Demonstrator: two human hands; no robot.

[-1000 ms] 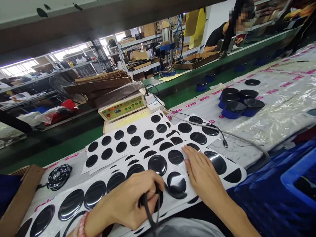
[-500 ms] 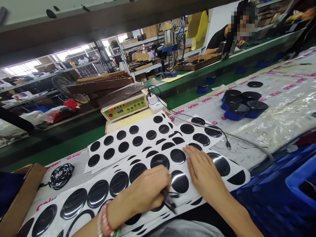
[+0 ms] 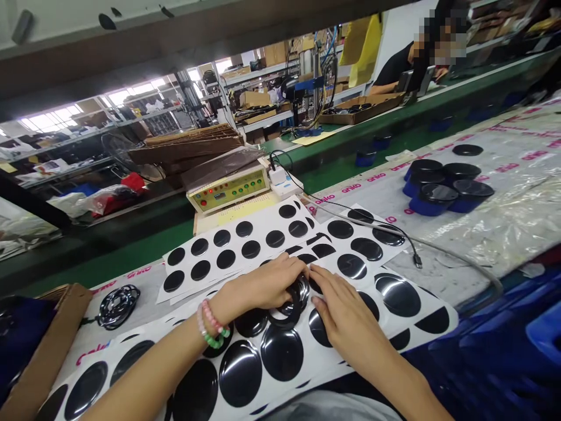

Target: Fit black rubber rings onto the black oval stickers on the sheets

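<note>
A white sheet of round glossy black stickers (image 3: 282,354) lies under both hands, on top of other such sheets. My left hand (image 3: 276,283), with beaded bracelets at the wrist, is bent with its fingers pinched together. A thin black ring (image 3: 287,320) shows below those fingers and appears to be in the pinch; the fingertips partly hide it. Flat on the sheet rests my right hand (image 3: 346,310), fingers stretched out, its fingertips close beside the left ones. Smaller round stickers fill another white sheet (image 3: 236,245) behind.
A control box (image 3: 228,187) with lit buttons stands behind the sheets. Blue-and-black round pieces (image 3: 433,196) cluster at right. A cable (image 3: 405,234) crosses the bench. A coiled black cord (image 3: 117,305) and cardboard box (image 3: 65,327) are left. Beyond the conveyor (image 3: 342,155) sits a person.
My left hand has moved up and away, bringing the dark strip from the sheet's near edge to beside the right fingertips. My right hand has shifted slightly left. The view has shifted slightly.
</note>
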